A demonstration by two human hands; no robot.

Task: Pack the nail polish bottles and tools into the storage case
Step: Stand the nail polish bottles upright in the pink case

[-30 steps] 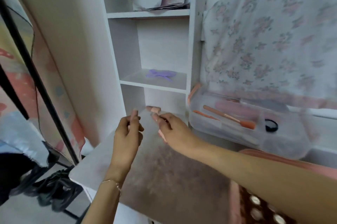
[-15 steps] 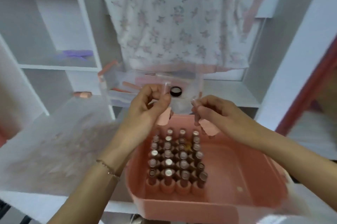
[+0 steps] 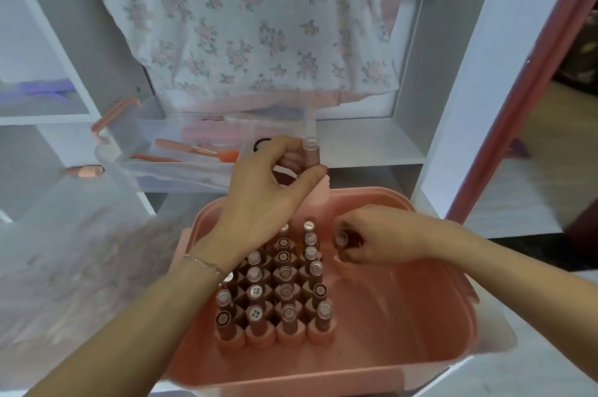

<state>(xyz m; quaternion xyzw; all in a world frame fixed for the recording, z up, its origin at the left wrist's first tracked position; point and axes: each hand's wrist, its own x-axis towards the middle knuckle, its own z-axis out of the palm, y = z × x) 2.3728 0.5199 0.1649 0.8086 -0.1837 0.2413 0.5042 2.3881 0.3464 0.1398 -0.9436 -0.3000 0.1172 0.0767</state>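
Far left, a white shelf unit [image 3: 48, 112] held a blurred purple object [image 3: 38, 92] on one shelf. Below it a small peach-coloured item [image 3: 85, 171] lay on the white surface [image 3: 64, 267]. Right of that, a clear plastic tray [image 3: 155, 167] with a pink latch [image 3: 113, 115] stood on the far ledge; two orange-handled brushes [image 3: 197, 150] lay inside it. A floral cloth [image 3: 259, 24] hung over the tray's far edge.

Centre, the left hand [image 3: 268, 189] was raised above the far rim of the pink storage case [image 3: 420, 315]. Its thumb and fingers pinched a bottle [image 3: 311, 154] with a clear cap, held upright; the hand covered the far-left rows of the rack. A bracelet [image 3: 204, 264] sat on that wrist.

Near and below, the nail polish bottles [image 3: 284, 286] stood upright in rows in a pink holder [image 3: 259, 336], in the left half of the case.

Right of the rows, the right hand [image 3: 378, 238] was lowered inside the case, fingers curled narrowly round a small bottle [image 3: 341, 239] just beside the far-right column. The case's right half showed bare floor.

Far right, a white upright panel [image 3: 485, 73] and a red strip [image 3: 534, 73] bounded the scene.
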